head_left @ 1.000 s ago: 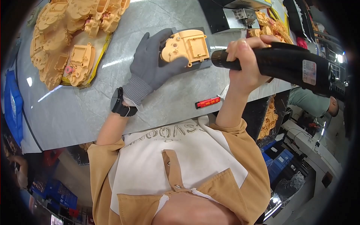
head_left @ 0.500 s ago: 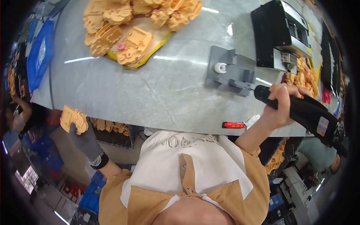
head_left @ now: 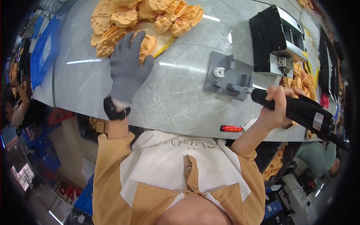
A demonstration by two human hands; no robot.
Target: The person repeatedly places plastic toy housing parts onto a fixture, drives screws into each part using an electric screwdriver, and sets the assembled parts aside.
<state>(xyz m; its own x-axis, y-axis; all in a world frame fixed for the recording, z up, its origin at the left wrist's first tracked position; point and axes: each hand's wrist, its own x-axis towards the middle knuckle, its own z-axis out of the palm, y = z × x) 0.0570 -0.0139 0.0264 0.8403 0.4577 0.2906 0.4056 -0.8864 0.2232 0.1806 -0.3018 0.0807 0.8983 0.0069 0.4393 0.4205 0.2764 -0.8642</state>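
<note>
I see a heap of orange plastic housings (head_left: 144, 17) at upper centre and a black electric screwdriver (head_left: 298, 110) angled at right.

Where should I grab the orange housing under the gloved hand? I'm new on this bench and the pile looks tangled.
Probably by its outer edges, coming from above on the near side. The orange housing lies flat at the pile's near edge on the table, its near rim free. The left hand reaches it that way; the right hand holds the screwdriver.
</note>
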